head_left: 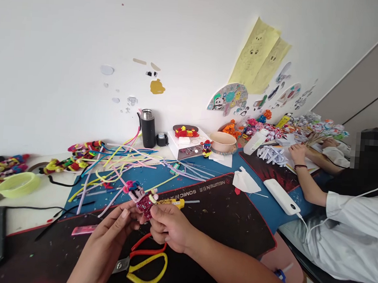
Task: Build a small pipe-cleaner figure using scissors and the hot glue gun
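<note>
Both hands hold a small doll of fuzzy pipe cleaners (144,204), with a dark red sparkly body, a pale face and a blue and red top. My left hand (116,225) closes its fingertips on the doll's lower left side. From the right, my right hand (172,226) pinches the body between thumb and fingers. Scissors (122,265) with one red and one yellow handle lie on the dark mat beneath my hands. Just behind my right hand is a yellow tube or stick (178,203), partly hidden. A pink strip-like object (84,230) lies left of my left hand.
Loose pipe cleaners (123,156) spread across the table behind the doll. A black thermos (148,130) and a beige bowl (223,139) stand near the wall. Finished dolls (4,167) lie far left. A white power bank (281,196) lies right, near another person's arm (312,184).
</note>
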The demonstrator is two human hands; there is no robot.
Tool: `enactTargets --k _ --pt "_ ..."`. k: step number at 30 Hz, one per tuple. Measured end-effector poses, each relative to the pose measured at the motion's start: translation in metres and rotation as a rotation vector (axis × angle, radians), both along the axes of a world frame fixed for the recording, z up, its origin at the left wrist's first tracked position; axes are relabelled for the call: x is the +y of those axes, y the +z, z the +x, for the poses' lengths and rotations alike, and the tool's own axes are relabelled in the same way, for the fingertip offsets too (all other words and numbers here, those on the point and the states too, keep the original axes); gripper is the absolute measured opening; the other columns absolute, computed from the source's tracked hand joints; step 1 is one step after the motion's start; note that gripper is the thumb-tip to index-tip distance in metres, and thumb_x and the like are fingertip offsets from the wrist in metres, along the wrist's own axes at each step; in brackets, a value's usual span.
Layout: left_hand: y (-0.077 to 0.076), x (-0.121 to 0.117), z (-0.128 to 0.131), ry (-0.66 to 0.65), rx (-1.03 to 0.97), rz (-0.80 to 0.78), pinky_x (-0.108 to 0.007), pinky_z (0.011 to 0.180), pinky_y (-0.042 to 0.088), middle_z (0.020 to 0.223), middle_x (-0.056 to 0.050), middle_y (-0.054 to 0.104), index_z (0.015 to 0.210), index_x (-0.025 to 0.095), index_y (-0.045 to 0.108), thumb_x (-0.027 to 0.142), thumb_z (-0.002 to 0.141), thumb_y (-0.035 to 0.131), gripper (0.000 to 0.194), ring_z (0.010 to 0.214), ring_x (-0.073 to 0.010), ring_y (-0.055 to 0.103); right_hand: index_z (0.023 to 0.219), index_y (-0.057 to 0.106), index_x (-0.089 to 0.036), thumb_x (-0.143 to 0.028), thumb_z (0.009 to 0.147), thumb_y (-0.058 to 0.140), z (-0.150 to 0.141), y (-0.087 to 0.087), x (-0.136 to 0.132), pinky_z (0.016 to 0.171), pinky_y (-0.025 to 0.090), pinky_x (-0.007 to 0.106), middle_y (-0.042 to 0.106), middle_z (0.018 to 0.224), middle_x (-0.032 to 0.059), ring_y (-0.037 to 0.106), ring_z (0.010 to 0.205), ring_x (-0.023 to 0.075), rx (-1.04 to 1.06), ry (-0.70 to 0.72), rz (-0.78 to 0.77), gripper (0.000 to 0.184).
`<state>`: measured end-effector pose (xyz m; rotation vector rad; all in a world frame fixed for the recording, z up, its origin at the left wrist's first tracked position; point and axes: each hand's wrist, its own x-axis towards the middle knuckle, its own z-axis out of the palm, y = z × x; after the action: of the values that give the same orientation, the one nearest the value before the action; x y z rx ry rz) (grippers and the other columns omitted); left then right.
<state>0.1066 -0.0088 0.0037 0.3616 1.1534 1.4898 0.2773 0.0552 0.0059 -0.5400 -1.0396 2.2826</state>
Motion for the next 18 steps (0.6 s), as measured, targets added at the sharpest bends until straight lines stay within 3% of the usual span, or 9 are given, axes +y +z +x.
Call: enactTargets --k 6,10,13,18 --pt "-0.011 0.002 -0.008 -0.02 0.086 0.017 -0.032 0.075 0.063 0.092 -0.011 0.083 0.103 0.019 0.09 0.056 0.067 0.101 0.053 0.085 -0.0248 0.074 0.086 0.073 -0.012 -0.074 0.083 0.088 0.002 -0.002 0.002 0.042 0.009 0.026 0.03 0.048 -0.0156 0.021 0.035 0.0027 0.014 -0.023 -0.006 0.064" --pt "-0.014 0.005 -0.015 0.009 0.115 0.002 -0.029 0.07 0.06 0.083 -0.008 0.078 0.089 0.018 0.088 0.056 0.065 0.102 0.048 0.077 -0.0208 0.069 0.088 0.075 -0.011 -0.074 0.083 0.088 0.003 -0.003 0.003 0.043 0.009 0.027 0.031 0.047 -0.0156 0.021 0.035 0.0028 0.004 -0.02 -0.017 0.064" --pt "-0.011 0.007 -0.017 0.021 0.144 0.006 -0.028 0.064 0.056 0.075 -0.005 0.071 0.08 0.018 0.084 0.055 0.063 0.103 0.046 0.072 -0.0183 0.062 0.09 0.076 -0.01 -0.074 0.083 0.088 0.002 -0.005 0.004 0.043 0.009 0.028 0.031 0.047 -0.0155 0.021 0.035 0.0029 -0.002 -0.026 -0.016 0.065" --pt "-0.006 0.011 -0.013 0.064 0.137 0.061 -0.027 0.054 0.044 0.064 0.003 0.049 0.066 0.021 0.067 0.051 0.071 0.097 0.043 0.063 -0.0143 0.044 0.088 0.076 -0.012 -0.073 0.084 0.087 0.002 -0.008 0.003 0.043 0.009 0.027 0.031 0.048 -0.0149 0.022 0.035 0.0036 -0.008 -0.017 -0.024 0.062"
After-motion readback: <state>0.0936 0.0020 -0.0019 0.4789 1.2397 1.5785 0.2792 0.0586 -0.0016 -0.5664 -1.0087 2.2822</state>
